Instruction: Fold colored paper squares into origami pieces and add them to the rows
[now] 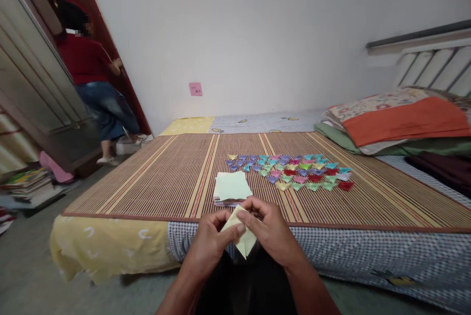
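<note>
Between my two hands is a pale yellow piece of folded paper (246, 245), diamond-shaped with a slit at its lower point. My left hand (212, 236) grips its left side, thumb lying across the front. On the upper right, my right hand (270, 229) pinches it with the thumb on the face and fingers behind. Just beyond my hands lies a stack of square paper sheets (232, 186), pale green on top. Farther right, many small folded paper pieces (294, 171) in several colours rest in rows on the woven mat (154, 182).
The mat covers a bed with a yellow and checked sheet (117, 244). Folded bedding (405, 116) is piled at the right, near dark cloth (441, 170). A person in a red top (86, 60) stands by the door at left. A pink note (196, 89) is on the wall.
</note>
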The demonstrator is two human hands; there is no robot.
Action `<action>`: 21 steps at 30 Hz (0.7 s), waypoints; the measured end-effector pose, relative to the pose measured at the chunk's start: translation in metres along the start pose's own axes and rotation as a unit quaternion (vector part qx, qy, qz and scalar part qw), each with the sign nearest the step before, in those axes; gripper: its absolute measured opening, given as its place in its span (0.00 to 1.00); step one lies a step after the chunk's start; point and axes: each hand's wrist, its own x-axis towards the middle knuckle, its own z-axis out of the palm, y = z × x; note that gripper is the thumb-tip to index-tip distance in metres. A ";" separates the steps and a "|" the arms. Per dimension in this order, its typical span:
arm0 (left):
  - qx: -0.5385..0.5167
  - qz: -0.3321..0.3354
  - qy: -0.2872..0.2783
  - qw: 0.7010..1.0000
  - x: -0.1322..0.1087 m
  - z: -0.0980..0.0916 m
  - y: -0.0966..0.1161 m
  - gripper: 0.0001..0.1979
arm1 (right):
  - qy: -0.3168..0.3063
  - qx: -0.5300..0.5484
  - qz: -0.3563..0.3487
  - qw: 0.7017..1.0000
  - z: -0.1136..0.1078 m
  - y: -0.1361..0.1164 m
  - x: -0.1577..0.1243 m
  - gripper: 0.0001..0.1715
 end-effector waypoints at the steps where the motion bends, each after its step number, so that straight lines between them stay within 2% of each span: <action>1: -0.008 0.000 0.013 1.000 0.000 0.000 -0.001 0.14 | -0.007 0.011 0.008 1.000 0.000 0.002 0.000 0.16; 4: -0.028 0.014 0.046 0.998 -0.001 0.000 -0.003 0.13 | -0.013 0.049 0.035 0.998 0.000 0.008 -0.001 0.19; 7: -0.069 0.014 0.054 0.996 -0.001 0.002 -0.006 0.13 | -0.008 0.065 0.038 0.997 -0.001 0.010 -0.003 0.21; 11: -0.080 -0.015 0.033 0.996 0.000 0.002 -0.006 0.14 | -0.013 0.036 0.025 0.999 -0.006 0.007 -0.005 0.18; 15: -0.061 -0.013 0.048 0.997 0.001 -0.001 -0.003 0.16 | -0.023 -0.010 0.011 1.000 -0.008 0.002 -0.008 0.16; 21: -0.054 0.009 0.057 0.997 -0.001 -0.003 -0.001 0.16 | 0.035 0.045 0.006 0.998 -0.013 0.007 -0.003 0.19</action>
